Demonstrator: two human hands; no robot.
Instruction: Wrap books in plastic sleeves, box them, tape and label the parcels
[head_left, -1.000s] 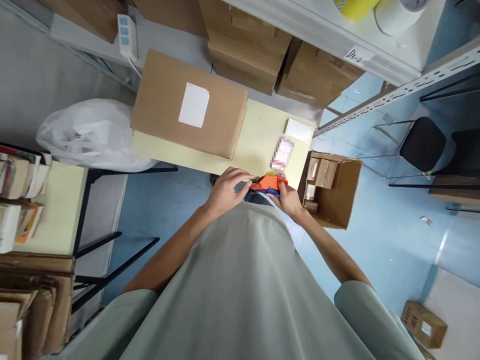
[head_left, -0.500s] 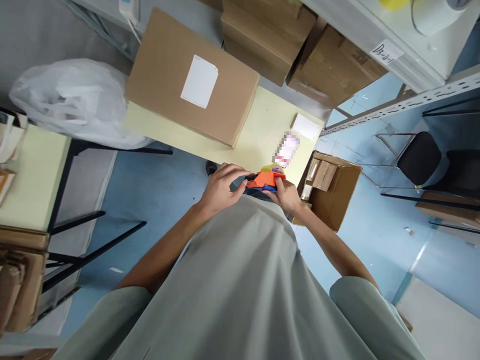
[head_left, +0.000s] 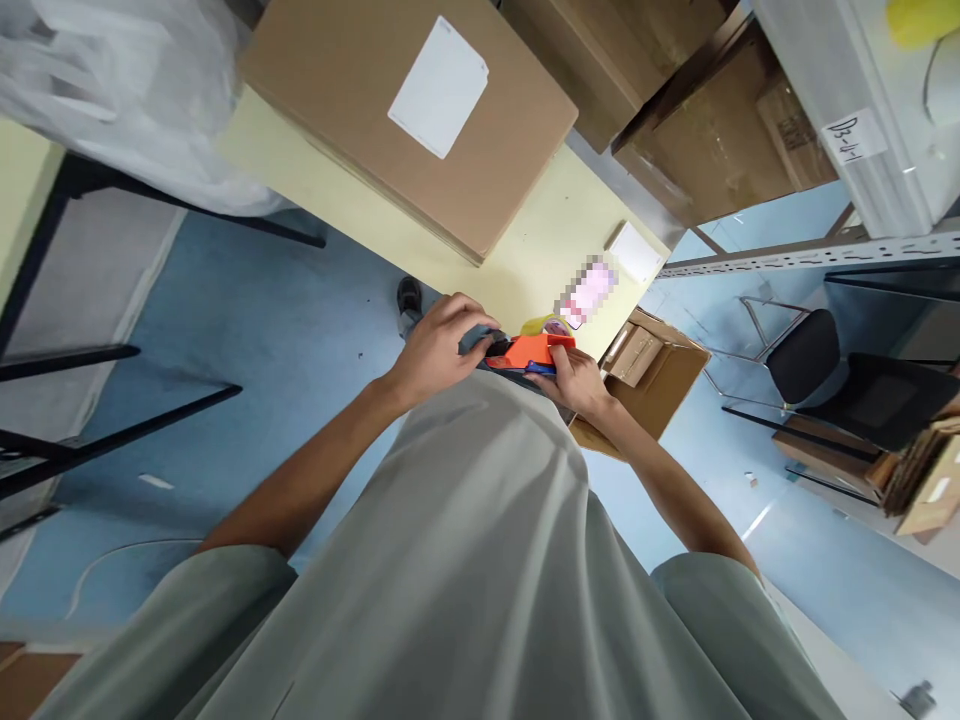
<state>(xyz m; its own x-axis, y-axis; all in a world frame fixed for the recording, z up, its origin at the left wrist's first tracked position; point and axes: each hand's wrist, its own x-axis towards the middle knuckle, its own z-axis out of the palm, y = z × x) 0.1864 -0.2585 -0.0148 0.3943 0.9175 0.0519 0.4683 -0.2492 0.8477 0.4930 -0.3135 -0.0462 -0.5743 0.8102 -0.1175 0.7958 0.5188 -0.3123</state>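
Note:
In front of my body, my right hand (head_left: 577, 382) grips an orange and blue tape dispenser (head_left: 529, 352) at its right end. A yellow roll of tape (head_left: 538, 326) shows on the far side of it. My left hand (head_left: 442, 345) is at the dispenser's dark left end, thumb and fingers pinched around it. The fingertips there partly cover what they hold, and a strip of tape cannot be made out. Just beyond the dispenser, a blurred-out phone-like thing (head_left: 589, 292) lies on the pale yellow table (head_left: 536, 220).
A closed cardboard box (head_left: 360, 110) with a white label sits on the table. A small white stack (head_left: 634, 250) lies near the table's corner. On the floor to the right stands an open carton (head_left: 664, 395). Black chairs (head_left: 802, 355) and a metal shelf (head_left: 862, 130) are farther right.
The view has shifted and turned, so the box and shelf appear larger and moved. Both hands stay on the tape dispenser, with little change in their hold.

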